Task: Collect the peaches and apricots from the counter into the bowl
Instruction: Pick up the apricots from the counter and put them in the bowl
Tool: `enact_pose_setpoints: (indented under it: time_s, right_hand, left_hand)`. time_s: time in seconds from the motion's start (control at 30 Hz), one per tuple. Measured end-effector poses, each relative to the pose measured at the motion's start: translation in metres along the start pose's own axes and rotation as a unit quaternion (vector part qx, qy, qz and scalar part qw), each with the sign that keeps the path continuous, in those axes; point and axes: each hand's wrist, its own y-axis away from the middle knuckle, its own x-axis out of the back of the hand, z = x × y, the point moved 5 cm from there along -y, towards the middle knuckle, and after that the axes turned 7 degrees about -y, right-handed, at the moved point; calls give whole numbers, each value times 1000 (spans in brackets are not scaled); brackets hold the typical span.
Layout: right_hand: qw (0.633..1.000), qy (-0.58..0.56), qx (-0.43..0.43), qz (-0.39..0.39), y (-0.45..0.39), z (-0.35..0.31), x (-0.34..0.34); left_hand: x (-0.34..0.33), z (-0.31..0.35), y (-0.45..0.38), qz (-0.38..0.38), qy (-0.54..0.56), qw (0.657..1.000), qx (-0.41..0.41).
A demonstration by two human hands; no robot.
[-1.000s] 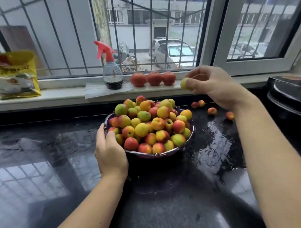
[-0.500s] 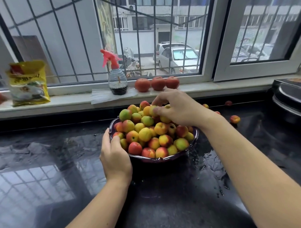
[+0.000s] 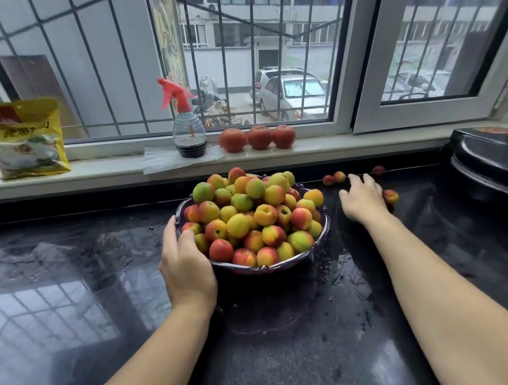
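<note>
A dark purple bowl stands mid-counter, heaped with several yellow, green and red peaches and apricots. My left hand grips the bowl's left rim, thumb over the edge. My right hand reaches out to the right of the bowl, fingers spread and holding nothing. Loose fruit lie around it on the black counter: two small ones just beyond the fingertips, one against the back edge, and one beside the hand's right side.
On the windowsill stand a red-topped spray bottle, three red tomatoes and a yellow packet. A black pot occupies the right of the wet black counter.
My right hand carried a fruit to the bowl, left it on the heap, and has swung back right towards the loose fruit. My left hand stays on the bowl's rim.
</note>
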Motion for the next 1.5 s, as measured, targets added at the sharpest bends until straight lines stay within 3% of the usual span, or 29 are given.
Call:
enact_pose_setpoints:
  time_s: [0.1, 0.33, 0.43, 0.5, 0.57, 0.67, 0.77, 0.87, 0.97, 1.13, 1.23, 1.3, 1.37, 1.43, 1.5]
  right_hand:
    - [999, 24, -8, -19, -1, 7, -10]
    - [994, 64, 32, 79, -1, 7, -4]
    - [996, 51, 14, 69, 2, 6, 2]
    - [1000, -12, 2, 25, 5, -8, 12]
    - [988, -144, 35, -52, 12, -40, 33]
    - [900, -327, 175, -228, 58, -111, 79]
    - [837, -288, 338, -320, 123, -172, 102]
    - [856, -144, 431, -248, 155, -202, 84]
    - [852, -71, 482, -192, 169, -216, 60]
    - [860, 18, 493, -130, 162, -214, 61]
    - [862, 12, 484, -152, 157, -208, 63]
    - [866, -23, 470, -169, 153, -206, 65]
    - [880, -123, 437, -137, 139, -202, 72]
    - [904, -216, 368, -32, 107, -184, 81]
    - [949, -157, 258, 86, 67, -144, 78]
  left_hand:
    - [0, 0, 0, -2, -1, 1000, 0]
    - [-1, 1, 1, -11, 2, 1000, 10]
    - [0, 1, 1, -7, 2, 1000, 7]
    - [0, 2, 0, -6, -2, 1000, 4]
    - [0, 1, 1, -8, -7, 1000, 5]
    - [0, 1, 1, -9, -8, 1000, 2]
    - [0, 1, 1, -11, -8, 1000, 5]
    - [0, 2, 1, -12, -7, 1000, 0]
    - [1, 4, 2, -11, -13, 1000, -5]
    - [2, 5, 2, -5, -20, 1000, -12]
    - [2, 5, 2, 1, -18, 1000, -14]
    - [2, 5, 2, 3, -23, 1000, -16]
    - [2, 6, 2, -2, -27, 999, -19]
    - [2, 6, 1, -4, -27, 999, -19]
    - [1, 5, 1, -3, -26, 1000, -16]
